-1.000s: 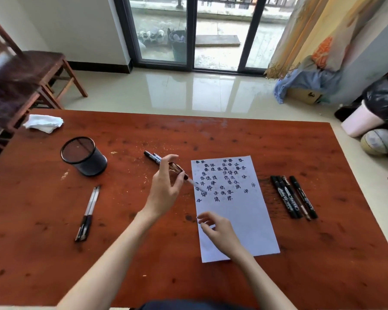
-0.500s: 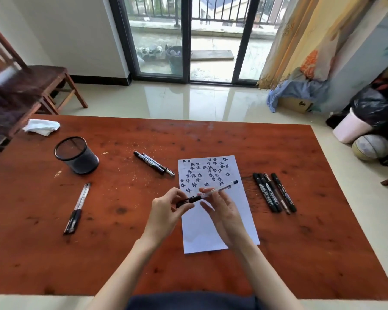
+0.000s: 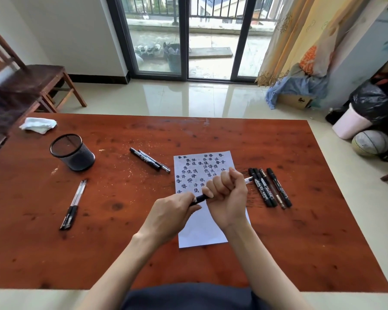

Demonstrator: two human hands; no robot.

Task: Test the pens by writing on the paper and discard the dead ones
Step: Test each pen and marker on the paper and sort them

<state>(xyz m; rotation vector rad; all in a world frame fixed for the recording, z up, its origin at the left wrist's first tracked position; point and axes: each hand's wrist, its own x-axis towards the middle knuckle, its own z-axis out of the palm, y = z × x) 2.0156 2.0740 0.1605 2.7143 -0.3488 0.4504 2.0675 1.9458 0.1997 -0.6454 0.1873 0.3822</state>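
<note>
Hands are meeting over the paper, both gripping one pen; the left hand is pinching the dark end between thumb and fingertips, while the right hand is curling into a fist round the clear barrel, whose far end is sticking out past the knuckles toward the markers. Pen axis is running on a slant above the paper — low at the left hand's end, rising up and right toward the markers; the paper's written upper half is lying just beyond the knuckles, its blank lower half under the wrists. Judging by the two-handed grip, the hands are probably pulling a cap off or pushing one on — which of the two I cannot tell, nor which end carries the tip; any pull would go along that slanted axis, hands parting left and right. Left of the paper two pens are lying together; further left are the mesh cup and another pair.
</note>
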